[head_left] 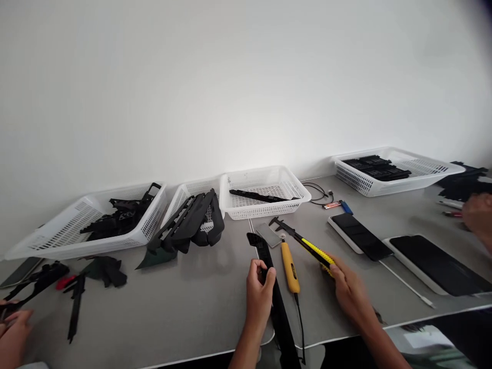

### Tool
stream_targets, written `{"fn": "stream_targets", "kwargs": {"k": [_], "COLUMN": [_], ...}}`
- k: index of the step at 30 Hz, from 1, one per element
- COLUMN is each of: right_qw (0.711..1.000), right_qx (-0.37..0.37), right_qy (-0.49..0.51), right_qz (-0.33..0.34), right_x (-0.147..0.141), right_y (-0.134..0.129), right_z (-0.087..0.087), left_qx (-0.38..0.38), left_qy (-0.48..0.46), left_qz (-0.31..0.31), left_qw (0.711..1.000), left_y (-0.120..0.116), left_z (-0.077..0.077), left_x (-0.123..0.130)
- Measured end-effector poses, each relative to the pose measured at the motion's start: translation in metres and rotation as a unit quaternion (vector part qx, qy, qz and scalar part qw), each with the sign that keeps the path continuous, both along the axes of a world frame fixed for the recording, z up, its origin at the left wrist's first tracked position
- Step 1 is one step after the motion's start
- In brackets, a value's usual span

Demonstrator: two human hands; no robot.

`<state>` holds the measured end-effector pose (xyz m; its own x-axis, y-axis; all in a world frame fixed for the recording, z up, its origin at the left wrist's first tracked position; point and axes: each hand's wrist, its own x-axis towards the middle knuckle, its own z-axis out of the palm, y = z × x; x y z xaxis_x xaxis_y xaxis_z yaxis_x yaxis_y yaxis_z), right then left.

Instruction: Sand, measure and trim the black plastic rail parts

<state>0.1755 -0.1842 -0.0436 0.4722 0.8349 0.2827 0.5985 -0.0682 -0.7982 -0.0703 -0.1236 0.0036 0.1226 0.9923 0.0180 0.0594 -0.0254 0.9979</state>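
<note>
My left hand (260, 292) is wrapped round a long black plastic strip (282, 320), whose upper end points away from me and whose lower end hangs over the table's front edge. In my right hand (351, 289) is a yellow and black utility knife (315, 250), fingers closed on its near end. Just beyond the knife a dark caliper (286, 226) lies on the table, seeming to line up with it. Between my two hands rests a yellow corded hand tool (290, 269). A clear flat piece (269, 234) lies behind it.
White baskets (265, 211) of black parts line the wall. Right of my hand lie two phone-like devices (361, 236) (438, 264) and a white cable (407, 284). Other people's hands (15, 328) (478, 218) are at both sides. Black parts (77, 307) lie at left.
</note>
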Motion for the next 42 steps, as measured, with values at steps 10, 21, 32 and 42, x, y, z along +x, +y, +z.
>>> {"fn": "stream_targets", "kwargs": {"k": [10,21,32,42], "right_qw": [0.992,0.981,0.979,0.982], "right_qx": [0.032,0.060,0.053,0.059], "right_qy": [0.082,0.060,0.060,0.083], "right_qz": [0.085,0.173,0.186,0.160], "right_x": [-0.051,-0.064,-0.065,-0.064], "right_y": [0.002,0.012,0.014,0.016], "right_z": [0.032,0.025,0.026,0.025], "left_qx": [0.018,0.054,0.043,0.051], "left_qy": [0.031,0.040,0.049,0.042], "left_qz": [-0.041,-0.036,-0.055,-0.055], "left_qw": [0.999,0.997,0.996,0.996], "left_y": [0.001,0.004,0.004,0.006], "left_z": [-0.003,-0.006,0.000,0.005], "left_x": [0.000,0.001,0.001,0.002]}}
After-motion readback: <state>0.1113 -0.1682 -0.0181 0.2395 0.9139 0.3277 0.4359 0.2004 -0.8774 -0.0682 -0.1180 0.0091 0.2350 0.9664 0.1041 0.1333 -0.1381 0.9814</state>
